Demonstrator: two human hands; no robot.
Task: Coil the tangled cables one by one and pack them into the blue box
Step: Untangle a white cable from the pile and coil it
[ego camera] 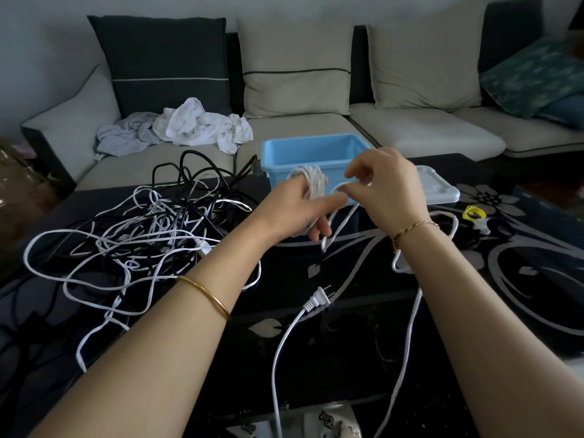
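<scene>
Close to you, the plug point(317, 299) of the white cable point(311, 183) lay loose on the dark surface point(347, 358), and long slack strands ran across it toward your hands. Your left hand point(297, 213) carried the finished turns, which were wound around its fingers point(319, 229); these were curled and close together. Your right hand point(392, 188) pinched the next loop of the same cable between thumb and fingertips, just beside those turns. At the left lay the tangle point(151, 235) of black and white cables, not yet packed. Behind your hands stood the blue box point(316, 153), open, with its lid point(439, 188) beside it; I could see no cable inside. I think the danger was in the slack: if you pulled fast, the plug could drag and catch. The turns could also slide off your fingers if you relaxed them.
</scene>
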